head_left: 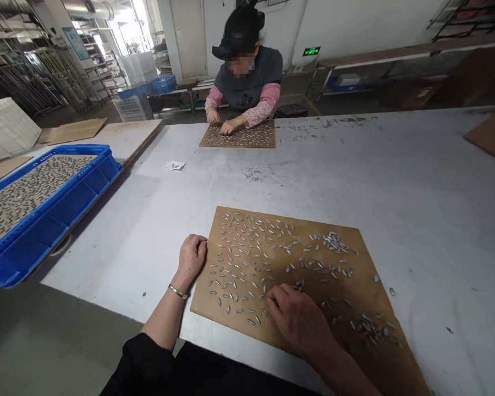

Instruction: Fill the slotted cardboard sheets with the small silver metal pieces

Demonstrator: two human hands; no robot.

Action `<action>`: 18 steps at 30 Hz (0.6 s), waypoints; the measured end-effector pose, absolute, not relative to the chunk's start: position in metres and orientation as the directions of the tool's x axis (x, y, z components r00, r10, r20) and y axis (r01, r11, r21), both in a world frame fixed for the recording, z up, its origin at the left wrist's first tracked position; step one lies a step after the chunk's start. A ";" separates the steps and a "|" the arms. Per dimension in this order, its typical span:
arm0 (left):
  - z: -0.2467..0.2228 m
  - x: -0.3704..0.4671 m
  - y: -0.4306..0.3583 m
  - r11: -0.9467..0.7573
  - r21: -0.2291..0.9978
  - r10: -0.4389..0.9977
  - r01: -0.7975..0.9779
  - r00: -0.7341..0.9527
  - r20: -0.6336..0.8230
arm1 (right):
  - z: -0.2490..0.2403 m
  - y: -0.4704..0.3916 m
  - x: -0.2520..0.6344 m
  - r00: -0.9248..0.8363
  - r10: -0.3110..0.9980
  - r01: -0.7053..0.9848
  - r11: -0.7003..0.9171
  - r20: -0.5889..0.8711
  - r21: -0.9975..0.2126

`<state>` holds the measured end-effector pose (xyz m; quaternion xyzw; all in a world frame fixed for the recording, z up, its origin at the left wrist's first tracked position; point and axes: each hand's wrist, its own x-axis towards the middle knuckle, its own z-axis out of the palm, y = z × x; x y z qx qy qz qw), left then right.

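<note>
A brown cardboard sheet (280, 330) lies before me with many small, silvery, pointed oval metal pieces (239, 264) on it. On its left half they lie spread apart in loose rows; on the right are heaps (333, 242) and a darker cluster (373, 328). My left hand (193, 256) rests at the sheet's left edge, its fingers curled; whatever is under them is hidden. Over the lower middle of the sheet is my right hand (295, 316), with thumb and fingers pinched together at a small metal piece by the spread rows. The fingertips are partly hidden.
Across the table (157, 209) a co-worker (247, 71) bends over another cardboard sheet (268, 144) of pieces. At left stands a blue tray (86, 187) holding more pieces on cardboard. A white paper scrap (175, 165) and a few stray pieces (392, 291) lie on the table.
</note>
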<state>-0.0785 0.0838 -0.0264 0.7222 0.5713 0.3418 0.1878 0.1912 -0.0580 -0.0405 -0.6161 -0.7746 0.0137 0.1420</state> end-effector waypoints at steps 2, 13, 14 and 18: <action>-0.027 -0.078 0.084 -0.279 0.659 0.953 0.698 0.117 0.280 | -0.038 -0.057 0.195 -0.230 0.949 0.938 0.275 0.213 -0.209; -0.028 -0.079 0.084 -0.281 0.656 0.952 0.700 0.117 0.283 | -0.031 -0.045 0.184 -0.403 0.891 0.868 0.445 0.210 -0.219; -0.028 -0.079 0.084 -0.280 0.656 0.952 0.701 0.116 0.283 | -0.033 -0.046 0.180 -0.412 0.886 0.861 0.455 0.215 -0.227; -0.028 -0.079 0.085 -0.278 0.655 0.953 0.703 0.115 0.280 | -0.032 -0.051 0.173 -0.397 0.891 0.851 0.447 0.219 -0.276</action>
